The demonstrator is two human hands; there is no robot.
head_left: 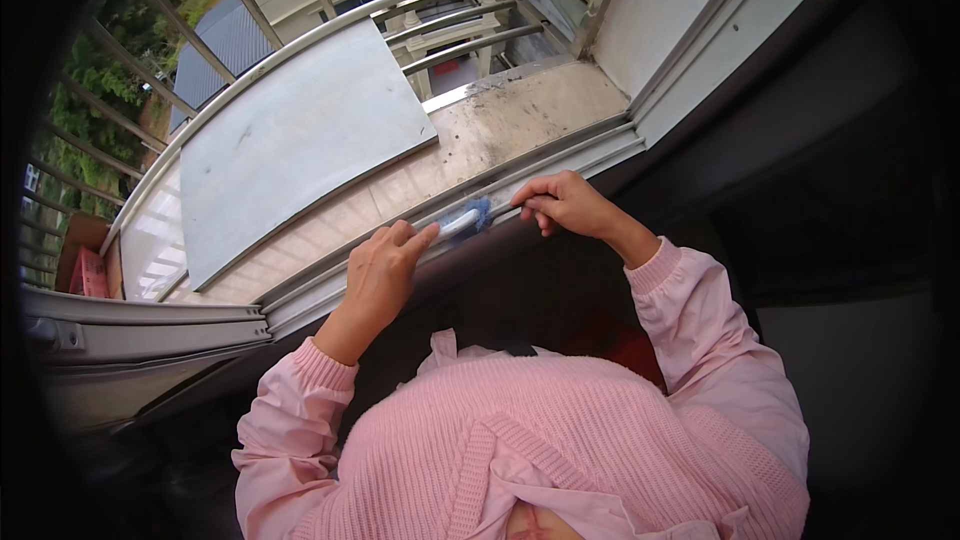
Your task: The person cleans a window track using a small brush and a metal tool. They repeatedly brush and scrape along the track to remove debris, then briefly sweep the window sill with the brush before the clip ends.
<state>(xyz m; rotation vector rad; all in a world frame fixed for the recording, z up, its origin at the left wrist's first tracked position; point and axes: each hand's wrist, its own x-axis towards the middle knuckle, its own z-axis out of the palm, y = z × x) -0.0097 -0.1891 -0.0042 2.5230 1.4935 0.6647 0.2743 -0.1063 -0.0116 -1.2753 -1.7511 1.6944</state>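
I look down over my pink knitted sweater (560,440) at a sliding window track (420,240) that runs aslant from lower left to upper right. My left hand (385,270) rests on the near rail of that track, fingers curled round the white handle of a small brush (465,220); the thumb lies along the handle and points toward the blue bristle head. The brush sits in the groove of the track, its bristles touching the metal, between my two hands. My right hand (562,202) lies just beside the bristle end, on the right, fingers folded down and fingertips pressed on the rail; it grips nothing that I can see, and it is loosely closed rather than spread.

Beyond the track lies the outer sill (520,120), pale stone, stained dark with grime toward its far right end. A flat grey panel (300,140) lies over the left part of the ledge, its near edge running alongside the track but well apart from the brush. A curved metal railing (250,70) with thin bars fences the ledge, and past it I see green trees and a grey roof (225,40) far below. At the left edge a window frame (150,335) juts in, dull metal. On the right, the white edge of a window sash (690,40) meets the track. The room beneath my arms is dark; I cannot make out what is there.
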